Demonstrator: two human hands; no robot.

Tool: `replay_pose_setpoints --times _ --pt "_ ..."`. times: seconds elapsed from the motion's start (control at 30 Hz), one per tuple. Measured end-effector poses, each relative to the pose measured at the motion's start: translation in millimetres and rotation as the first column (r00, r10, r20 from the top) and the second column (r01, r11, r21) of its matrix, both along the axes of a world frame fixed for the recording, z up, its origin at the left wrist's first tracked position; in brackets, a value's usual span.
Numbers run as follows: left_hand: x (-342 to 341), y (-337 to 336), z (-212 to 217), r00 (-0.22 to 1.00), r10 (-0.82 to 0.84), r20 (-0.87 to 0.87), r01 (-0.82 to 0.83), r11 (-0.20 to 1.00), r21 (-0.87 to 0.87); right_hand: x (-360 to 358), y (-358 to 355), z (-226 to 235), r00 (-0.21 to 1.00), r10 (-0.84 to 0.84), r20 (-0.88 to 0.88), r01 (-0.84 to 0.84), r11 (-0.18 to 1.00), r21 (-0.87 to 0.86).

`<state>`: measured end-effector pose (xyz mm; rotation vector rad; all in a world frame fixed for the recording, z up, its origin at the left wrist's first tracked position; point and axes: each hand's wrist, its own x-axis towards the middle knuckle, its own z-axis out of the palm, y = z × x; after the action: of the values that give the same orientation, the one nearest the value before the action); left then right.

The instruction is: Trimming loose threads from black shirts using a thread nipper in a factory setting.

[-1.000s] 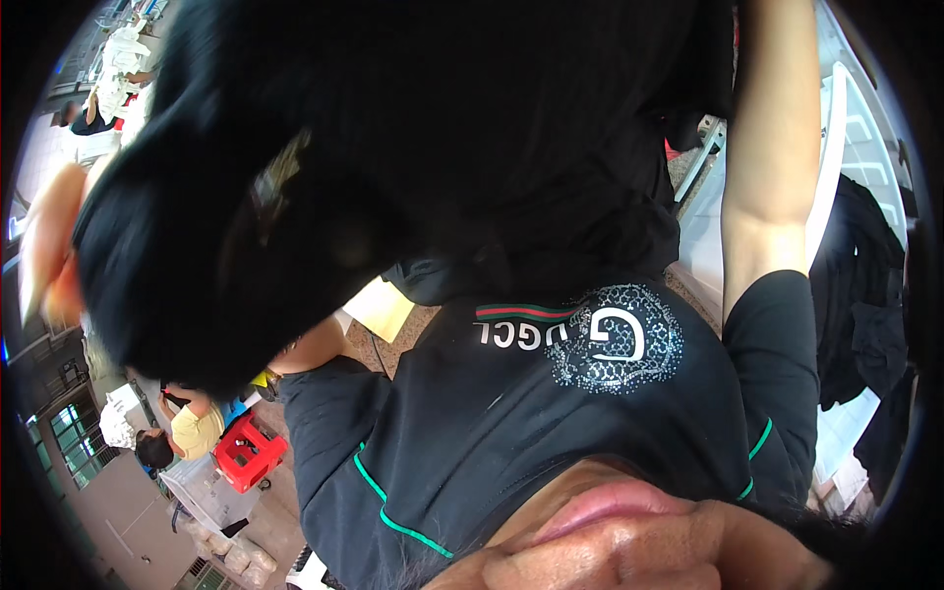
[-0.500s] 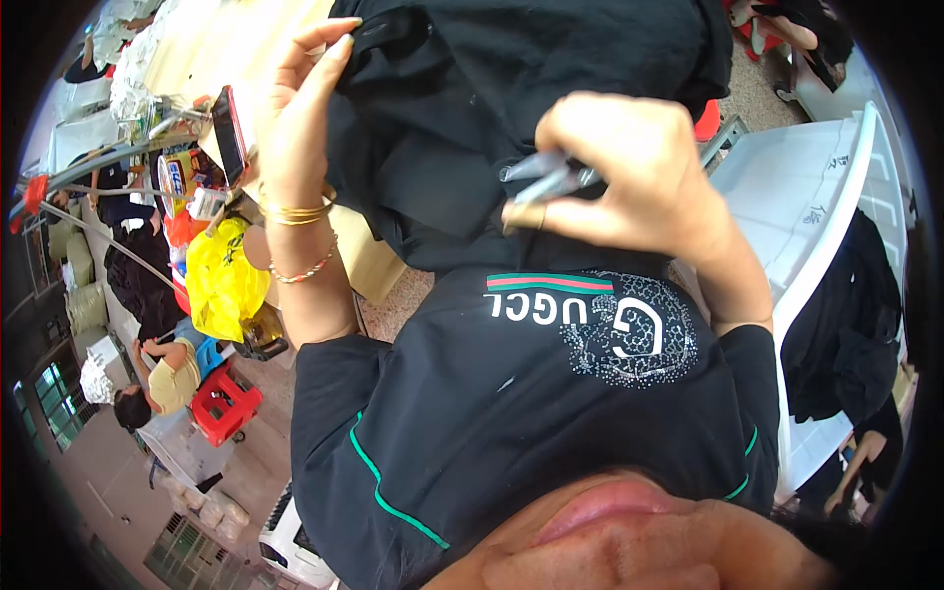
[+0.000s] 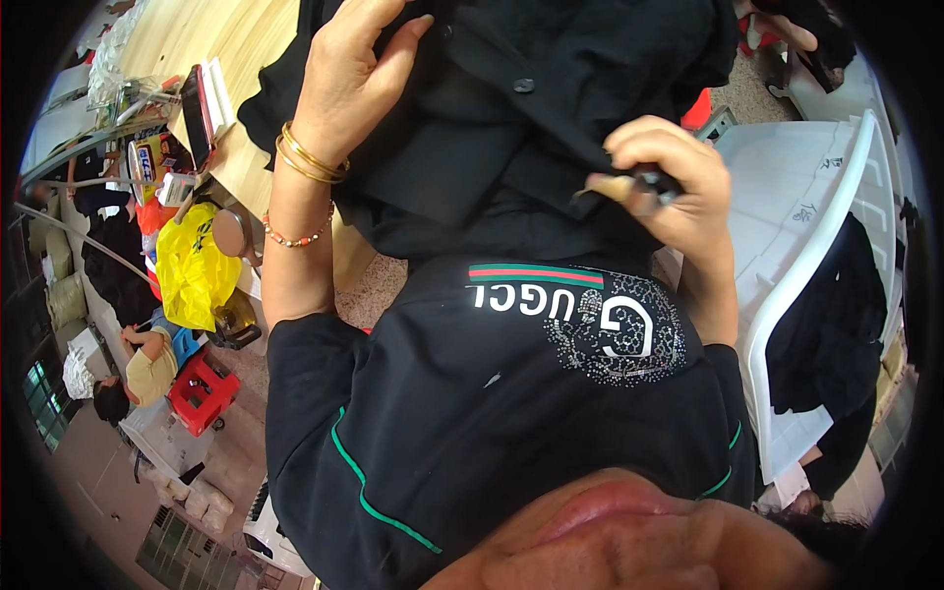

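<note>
Risk: the small dark snipping tool with pale handle (image 3: 629, 185), pinched in the right hand (image 3: 669, 182), sits right against the black button-front fabric garment (image 3: 551, 108); a slip could nick the cloth, and the loose folds could slide off the pale wooden table (image 3: 211, 39). The garment lies bunched between table edge and lap. Left hand (image 3: 344, 84), wrist in gold bangles, lies flat on the cloth, fingers (image 3: 393, 44) spread and lightly curled, gripping nothing firmly. Right fingers (image 3: 639, 138) curl closed around the tool; its blade position cannot be made out.
</note>
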<state>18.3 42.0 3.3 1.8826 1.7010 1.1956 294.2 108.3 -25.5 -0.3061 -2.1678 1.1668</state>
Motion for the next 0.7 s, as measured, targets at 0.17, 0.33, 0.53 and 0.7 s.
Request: replay_pose_setpoints --times 0.17,0.33,0.53,0.7 --pt "12 0 0 1.000 -0.006 -0.010 0.006 1.000 0.011 23 1 5 0.983 -0.180 0.036 0.181 0.983 -0.026" --pt "9 3 -14 0.987 -0.007 -0.162 0.027 0.992 0.123 25 5 -7 0.989 -0.144 -0.026 0.142 0.989 -0.050" --pt "26 -4 3 0.966 -0.205 -0.160 0.228 0.963 0.145 28 5 -13 0.988 -0.157 -0.017 0.154 0.981 -0.120" --pt "72 5 45 0.903 -0.389 0.183 0.421 0.888 -0.187 27 12 10 0.997 -0.045 -0.068 0.014 0.916 -0.400"
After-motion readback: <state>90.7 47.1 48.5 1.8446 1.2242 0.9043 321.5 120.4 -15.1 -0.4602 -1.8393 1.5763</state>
